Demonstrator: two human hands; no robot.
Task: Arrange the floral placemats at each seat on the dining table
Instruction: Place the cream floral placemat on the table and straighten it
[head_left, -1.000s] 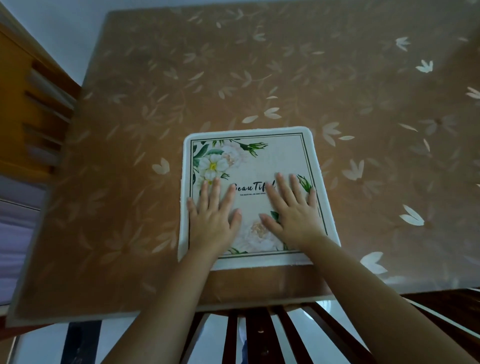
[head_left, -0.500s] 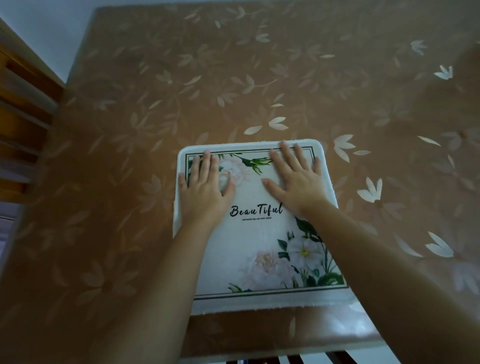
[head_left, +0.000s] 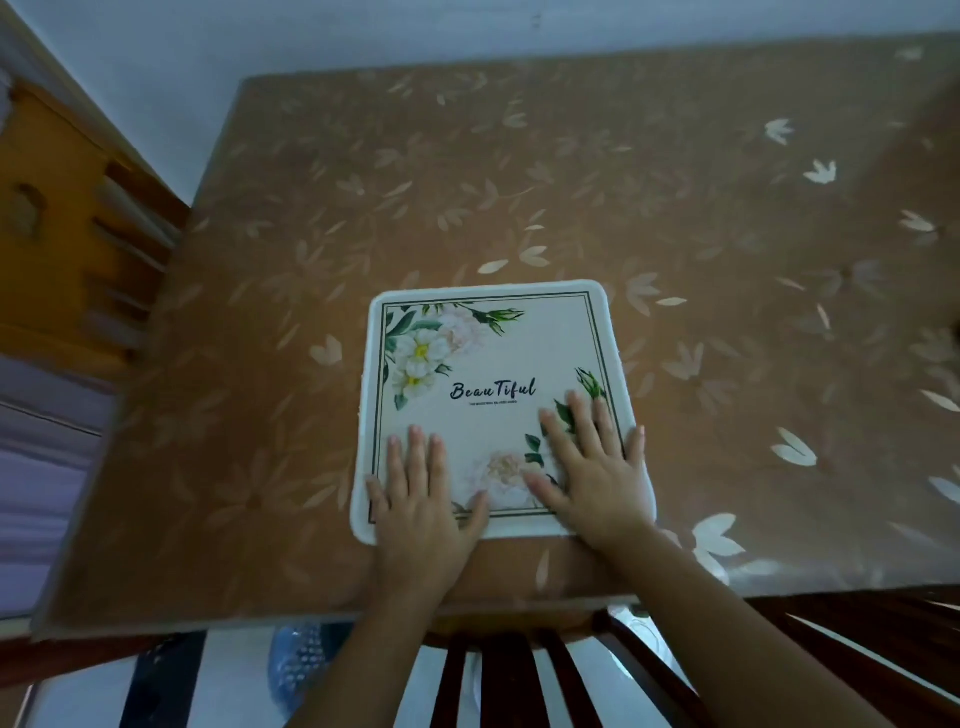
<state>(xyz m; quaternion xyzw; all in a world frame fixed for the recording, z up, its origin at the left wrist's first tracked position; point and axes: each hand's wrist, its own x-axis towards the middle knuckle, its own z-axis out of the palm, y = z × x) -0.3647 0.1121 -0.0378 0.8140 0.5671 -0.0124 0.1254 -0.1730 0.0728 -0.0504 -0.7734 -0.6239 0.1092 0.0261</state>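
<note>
One square white floral placemat, printed with green-and-white flowers and the word "Beautiful", lies flat on the dining table near its front edge. My left hand presses flat on the mat's near left corner, fingers straight. My right hand lies flat on the near right part, fingers spread, its little finger over the mat's right border. Both palms reach past the mat's near edge onto the tablecloth.
A brown tablecloth with pale leaf and flower print covers the table. A dark wooden chair back stands below the table's front edge under my arms. An orange wooden chair sits at the left side. A pale wall runs behind the table.
Both hands slid from the mat's far edge back toward me to its near edge, staying flat on it. The camera view pulled back, showing the chair back below.
</note>
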